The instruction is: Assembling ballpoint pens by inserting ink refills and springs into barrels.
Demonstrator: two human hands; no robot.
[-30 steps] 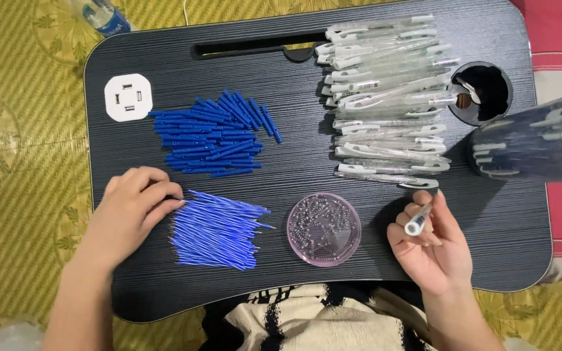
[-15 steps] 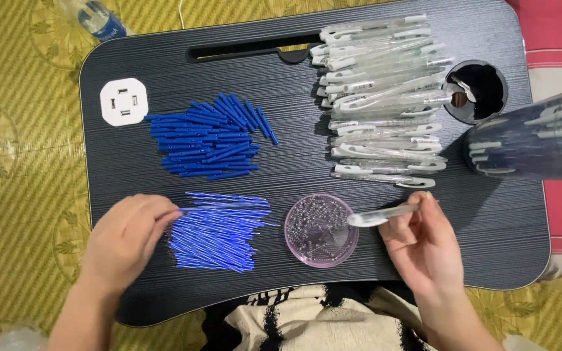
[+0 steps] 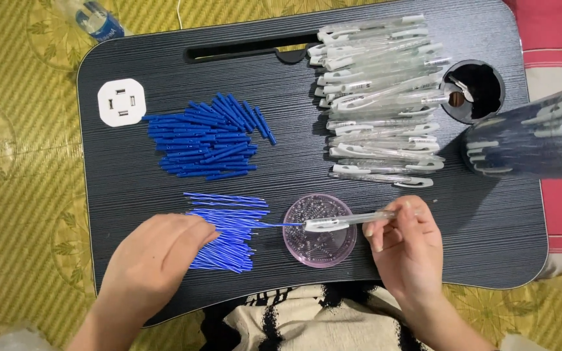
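My right hand [image 3: 406,248] holds a clear pen barrel [image 3: 352,221] level over a small pink round dish [image 3: 320,230] full of tiny springs. My left hand [image 3: 157,260] rests on a pile of thin blue refills [image 3: 226,229] and pinches one refill, whose tip points right toward the barrel's open end. Above lies a heap of blue pen parts [image 3: 206,144]. A stack of clear pen barrels with white clips [image 3: 382,97] fills the board's upper right.
All of it sits on a black lap desk [image 3: 125,182] over a yellow patterned mat. A white square piece [image 3: 121,102] lies at upper left, a round cup hole [image 3: 473,91] at upper right, beside a clear container of assembled pens [image 3: 535,140].
My right hand turned the clear barrel from upright to level and brought it left over the pink dish. My left hand slid down onto the thin refills and drew one toward the barrel.
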